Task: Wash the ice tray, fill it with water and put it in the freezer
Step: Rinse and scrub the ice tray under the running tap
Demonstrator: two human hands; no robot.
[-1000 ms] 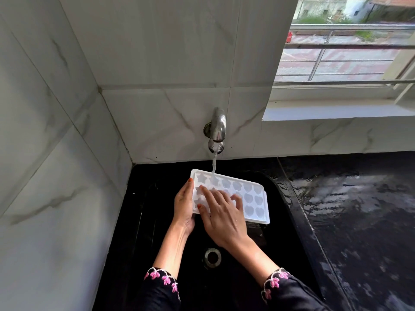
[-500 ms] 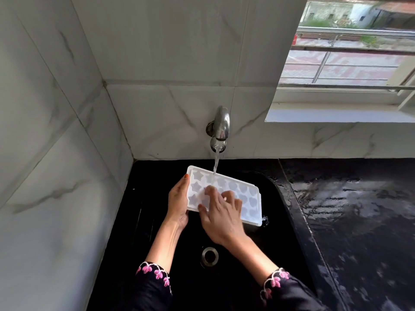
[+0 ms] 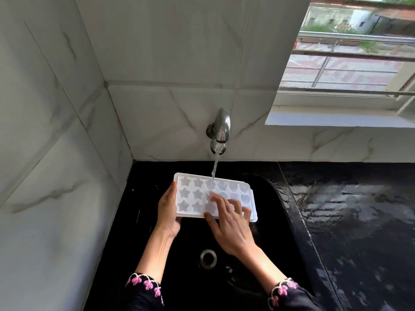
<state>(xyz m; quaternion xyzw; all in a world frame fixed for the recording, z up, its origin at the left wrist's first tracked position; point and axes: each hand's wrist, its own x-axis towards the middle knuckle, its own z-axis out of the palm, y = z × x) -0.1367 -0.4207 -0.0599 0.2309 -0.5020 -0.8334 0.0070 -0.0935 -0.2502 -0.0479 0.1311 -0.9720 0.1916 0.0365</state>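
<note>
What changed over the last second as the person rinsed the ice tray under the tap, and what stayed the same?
The ice tray shifted left under the stream, so water now lands near the middle of its far row. The right hand slid right across it. Unchanged: the left hand grips the left end; the tap runs.

Both forearms (image 3: 155, 250) reach forward, side by side. The left hand (image 3: 168, 212) grips the left end of the ice tray (image 3: 197, 194), thumb up along its edge. The right hand (image 3: 231, 225) lays spread fingers on the tray's near middle.
</note>
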